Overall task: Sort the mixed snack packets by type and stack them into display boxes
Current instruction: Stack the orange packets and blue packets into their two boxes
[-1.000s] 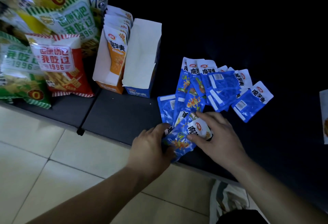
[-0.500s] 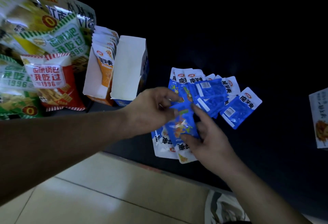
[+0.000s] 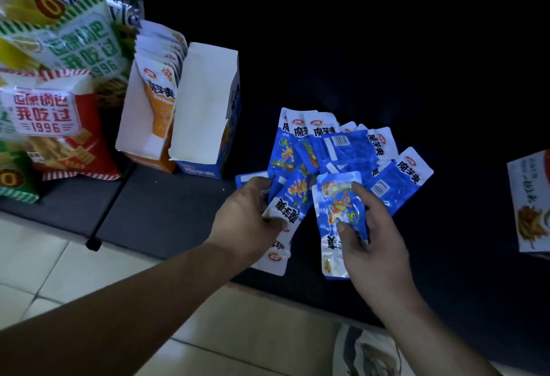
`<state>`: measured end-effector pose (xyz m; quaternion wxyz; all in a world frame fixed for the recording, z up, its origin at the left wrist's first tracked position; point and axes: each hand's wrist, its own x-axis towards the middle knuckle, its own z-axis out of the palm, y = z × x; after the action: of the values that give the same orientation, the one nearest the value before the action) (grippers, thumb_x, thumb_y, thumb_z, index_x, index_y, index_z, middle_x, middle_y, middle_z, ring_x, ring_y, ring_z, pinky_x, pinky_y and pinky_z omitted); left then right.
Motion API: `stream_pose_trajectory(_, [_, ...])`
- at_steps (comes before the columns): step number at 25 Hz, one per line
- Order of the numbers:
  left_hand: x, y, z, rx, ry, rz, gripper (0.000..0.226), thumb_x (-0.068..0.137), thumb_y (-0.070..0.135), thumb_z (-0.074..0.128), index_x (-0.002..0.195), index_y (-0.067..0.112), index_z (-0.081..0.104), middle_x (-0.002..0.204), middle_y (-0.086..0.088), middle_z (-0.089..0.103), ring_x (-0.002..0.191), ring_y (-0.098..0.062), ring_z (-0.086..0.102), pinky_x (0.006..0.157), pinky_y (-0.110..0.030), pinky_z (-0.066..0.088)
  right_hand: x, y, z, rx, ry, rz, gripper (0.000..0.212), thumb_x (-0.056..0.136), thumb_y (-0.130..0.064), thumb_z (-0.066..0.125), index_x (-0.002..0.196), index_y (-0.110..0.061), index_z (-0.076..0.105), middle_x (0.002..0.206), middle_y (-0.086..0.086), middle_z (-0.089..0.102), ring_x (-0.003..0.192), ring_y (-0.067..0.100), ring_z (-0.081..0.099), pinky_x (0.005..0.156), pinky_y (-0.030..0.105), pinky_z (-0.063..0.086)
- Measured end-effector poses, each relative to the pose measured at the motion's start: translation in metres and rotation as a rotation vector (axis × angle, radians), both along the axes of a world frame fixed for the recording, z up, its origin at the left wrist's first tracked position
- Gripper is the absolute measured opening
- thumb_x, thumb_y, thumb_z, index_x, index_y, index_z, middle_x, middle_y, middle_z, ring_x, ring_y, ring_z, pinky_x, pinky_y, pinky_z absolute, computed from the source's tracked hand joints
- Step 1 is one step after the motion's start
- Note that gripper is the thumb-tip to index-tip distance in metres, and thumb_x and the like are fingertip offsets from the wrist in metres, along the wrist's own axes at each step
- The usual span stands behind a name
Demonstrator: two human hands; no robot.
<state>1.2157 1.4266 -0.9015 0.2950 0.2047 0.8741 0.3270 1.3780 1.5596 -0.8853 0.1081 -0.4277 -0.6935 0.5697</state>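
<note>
My right hand (image 3: pixel 378 244) pinches single blue packet (image 3: pixel 336 197), thumb on its face. My left hand (image 3: pixel 247 221) grips small packet stack (image 3: pixel 285 212) just beside, near dark surface (image 3: pixel 166 212) front edge.

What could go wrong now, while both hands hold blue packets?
The left hand and right hand hold blue packets close to the front edge of the dark surface; one might slip onto the floor tiles. The loose pile mixes fronts and backs, so the stack in the blue box may face unevenly.
</note>
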Motion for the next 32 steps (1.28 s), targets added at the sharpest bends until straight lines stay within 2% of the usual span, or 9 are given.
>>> stream_pose_trajectory(4, [-0.013,-0.029,0.011,0.132,0.0,0.021,0.021,0.09,0.014,0.071,0.094,0.034,0.071,0.092,0.006,0.07,0.079,-0.007,0.068,0.068,-0.025,0.055,-0.011,-0.001,0.024,0.08,0.003,0.13,0.072,0.095,-0.004,0.069,0.139,-0.057,0.046,0.11,-0.016,0.074,0.101,-0.003,0.07,0.075,0.009,0.051])
stream_pose_trajectory(8, [-0.035,-0.045,0.035,0.285,-0.174,0.05,0.032,0.096,0.003,0.065,0.113,0.029,0.071,0.091,0.005,0.079,0.081,-0.009,0.076,0.062,-0.019,0.059,-0.03,0.018,0.05,0.108,-0.03,0.355,0.081,0.092,0.0,0.071,0.137,-0.063,0.046,0.104,-0.022,0.075,0.093,-0.001,0.072,0.076,0.011,0.052])
stream_pose_trajectory(11, [-0.044,-0.042,0.042,0.321,-0.227,-0.07,0.044,0.094,0.001,0.068,0.131,0.024,0.064,0.093,0.0,0.079,0.09,-0.005,0.075,0.074,-0.021,0.06,-0.048,0.015,0.044,0.297,-0.074,0.513,0.074,0.094,-0.01,0.071,0.139,-0.063,0.046,0.118,-0.026,0.06,0.112,0.0,0.062,0.087,0.022,0.054])
stream_pose_trajectory(14, [-0.045,-0.036,0.038,0.349,-0.262,-0.188,0.034,0.097,0.002,0.066,0.125,0.022,0.068,0.099,0.003,0.08,0.095,-0.009,0.075,0.079,-0.026,0.061,-0.059,0.011,0.023,0.475,-0.082,0.638,0.065,0.094,-0.01,0.068,0.148,-0.04,0.049,0.125,-0.029,0.048,0.127,-0.003,0.043,0.106,0.027,0.045])
stream_pose_trajectory(16, [-0.043,-0.036,0.033,0.349,-0.313,-0.229,0.033,0.1,0.0,0.06,0.124,0.021,0.069,0.103,0.008,0.08,0.095,-0.007,0.076,0.075,-0.022,0.059,-0.059,0.01,0.012,0.364,-0.112,0.638,0.06,0.095,-0.011,0.068,0.141,-0.044,0.05,0.128,-0.028,0.054,0.125,-0.004,0.05,0.105,0.031,0.049])
stream_pose_trajectory(22, [-0.048,-0.071,0.011,0.078,0.195,-0.014,0.037,0.094,0.016,0.067,0.128,0.031,0.064,0.108,0.015,0.069,0.103,-0.009,0.068,0.087,-0.031,0.057,-0.047,-0.002,-0.014,0.177,-0.217,0.546,0.051,0.1,-0.016,0.06,0.134,-0.052,0.047,0.114,-0.025,0.068,0.105,-0.004,0.065,0.097,0.038,0.057])
stream_pose_trajectory(25, [-0.034,-0.085,0.009,-0.096,0.094,-0.052,0.044,0.084,0.034,0.079,0.124,0.035,0.061,0.097,0.016,0.069,0.092,-0.007,0.067,0.08,-0.034,0.058,-0.043,-0.004,-0.022,0.213,-0.231,0.518,0.059,0.101,-0.02,0.06,0.146,-0.051,0.04,0.127,-0.024,0.064,0.116,-0.003,0.061,0.103,0.034,0.053])
stream_pose_trajectory(28, [-0.027,-0.083,0.005,0.133,-0.137,0.158,0.035,0.09,0.014,0.076,0.118,0.032,0.064,0.091,0.006,0.075,0.086,-0.007,0.073,0.083,-0.038,0.061,-0.04,-0.01,-0.022,0.284,-0.165,0.514,0.072,0.1,-0.018,0.062,0.155,-0.049,0.03,0.136,-0.043,0.042,0.125,-0.02,0.045,0.099,0.006,0.042])
stream_pose_trajectory(32, [-0.029,-0.069,0.01,0.406,-0.25,0.294,0.032,0.102,0.0,0.057,0.12,0.025,0.066,0.102,-0.001,0.075,0.094,-0.015,0.074,0.076,-0.036,0.064,-0.034,-0.012,-0.025,0.326,-0.096,0.557,0.075,0.1,-0.008,0.059,0.153,-0.055,0.032,0.128,-0.034,0.043,0.104,-0.018,0.054,0.079,0.007,0.045])
